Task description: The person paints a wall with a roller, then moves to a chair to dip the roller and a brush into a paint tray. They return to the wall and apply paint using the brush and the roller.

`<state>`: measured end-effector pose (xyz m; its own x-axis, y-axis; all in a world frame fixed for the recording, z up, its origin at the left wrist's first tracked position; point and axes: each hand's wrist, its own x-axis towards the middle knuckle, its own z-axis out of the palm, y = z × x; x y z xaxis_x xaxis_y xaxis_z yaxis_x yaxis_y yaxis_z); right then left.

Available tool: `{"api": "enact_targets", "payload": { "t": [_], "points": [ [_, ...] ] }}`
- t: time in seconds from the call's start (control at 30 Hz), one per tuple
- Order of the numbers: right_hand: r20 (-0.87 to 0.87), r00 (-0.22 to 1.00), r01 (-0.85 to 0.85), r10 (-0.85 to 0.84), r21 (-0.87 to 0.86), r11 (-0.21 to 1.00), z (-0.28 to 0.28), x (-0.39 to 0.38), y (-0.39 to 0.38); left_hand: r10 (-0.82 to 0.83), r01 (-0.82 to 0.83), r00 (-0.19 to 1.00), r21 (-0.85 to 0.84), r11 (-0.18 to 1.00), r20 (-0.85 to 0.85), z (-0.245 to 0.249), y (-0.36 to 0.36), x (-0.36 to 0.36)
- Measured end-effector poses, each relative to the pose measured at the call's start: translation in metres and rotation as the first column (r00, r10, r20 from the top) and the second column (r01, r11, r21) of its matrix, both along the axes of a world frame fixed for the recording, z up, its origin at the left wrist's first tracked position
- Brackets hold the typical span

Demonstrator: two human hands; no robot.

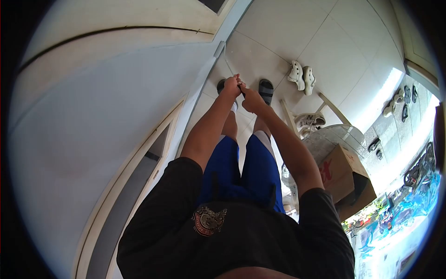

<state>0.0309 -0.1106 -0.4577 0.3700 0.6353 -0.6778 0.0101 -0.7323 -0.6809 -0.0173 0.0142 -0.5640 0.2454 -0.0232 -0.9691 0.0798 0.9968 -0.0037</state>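
Both hands meet in front of my legs, above the tiled floor. My left hand [232,85] is closed, its fingers wrapped round something small and dark. Close against it on the right, my right hand [251,100] is also closed, at the lower end of the same dark thing [241,90]. The thing is mostly hidden by the fingers, so I cannot make out what it is. A thin pale line [228,60] runs from a small grey fitting [219,49] at the wall's edge down towards my left hand.
White clogs [296,76] lie on the tiles [265,35] right of my sandalled feet. A cardboard box [341,174] rests on a round clear-topped table [320,139], with sneakers [310,120] beside it. The wall [93,139] is close on the left.
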Motion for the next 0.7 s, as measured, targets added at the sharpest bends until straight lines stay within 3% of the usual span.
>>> {"api": "enact_targets", "payload": {
  "t": [0.07,0.13,0.2,0.23,0.27,0.3,0.37,0.4,0.5,0.6,0.63,0.7],
  "points": [
    [0.138,0.99,-0.021,0.012,0.06,0.998,-0.008,-0.008,-0.014,-0.036,0.037,0.998,0.012,0.999,-0.044,-0.004,-0.008,-0.001],
    [-0.021,1.0,-0.018,0.018,-0.042,0.999,0.059,0.005,-0.029,0.034,-0.035,0.999,0.021,0.999,0.021,0.054,-0.027,-0.007],
    [0.012,1.0,0.009,-0.009,-0.016,1.0,0.116,-0.001,-0.054,-0.01,0.006,0.997,0.051,0.999,0.074,0.123,-0.043,-0.018],
    [0.225,0.974,-0.054,0.033,0.088,0.995,0.134,-0.008,-0.068,-0.024,0.021,0.997,0.043,0.999,0.071,0.151,-0.048,-0.02],
    [-0.154,0.988,-0.031,0.023,-0.053,0.998,0.171,0.01,-0.066,-0.013,0.01,0.993,0.026,1.0,0.12,0.174,-0.051,-0.024],
    [-0.163,0.986,-0.023,0.013,-0.058,0.998,0.167,0.008,-0.066,0.004,-0.005,0.987,0.01,1.0,0.163,0.183,-0.052,-0.027],
    [-0.154,0.988,0.014,-0.02,-0.039,0.999,0.149,0.004,-0.066,-0.044,0.039,0.995,0.059,0.997,0.088,0.156,-0.052,-0.023],
    [0.012,0.998,0.063,-0.064,0.04,0.997,0.113,-0.007,-0.065,-0.077,0.074,0.997,0.113,0.991,0.026,0.13,-0.049,-0.018],
    [-0.053,0.998,-0.038,0.035,-0.051,0.998,0.011,0.008,-0.021,-0.16,0.156,0.987,0.132,0.979,0.021,0.005,-0.015,-0.003],
    [0.044,0.997,-0.066,0.068,-0.036,0.997,-0.078,-0.016,0.013,-0.174,0.173,0.985,0.083,0.981,0.0,-0.068,0.017,-0.01],
    [0.063,0.996,-0.051,0.055,-0.069,0.996,-0.09,-0.017,0.018,-0.159,0.159,0.987,0.034,0.987,0.003,-0.08,0.02,-0.008],
    [0.023,0.997,-0.074,0.076,-0.088,0.993,-0.053,-0.008,0.004,-0.137,0.137,0.991,0.021,0.99,-0.011,-0.057,0.008,-0.013]
  ]
}}
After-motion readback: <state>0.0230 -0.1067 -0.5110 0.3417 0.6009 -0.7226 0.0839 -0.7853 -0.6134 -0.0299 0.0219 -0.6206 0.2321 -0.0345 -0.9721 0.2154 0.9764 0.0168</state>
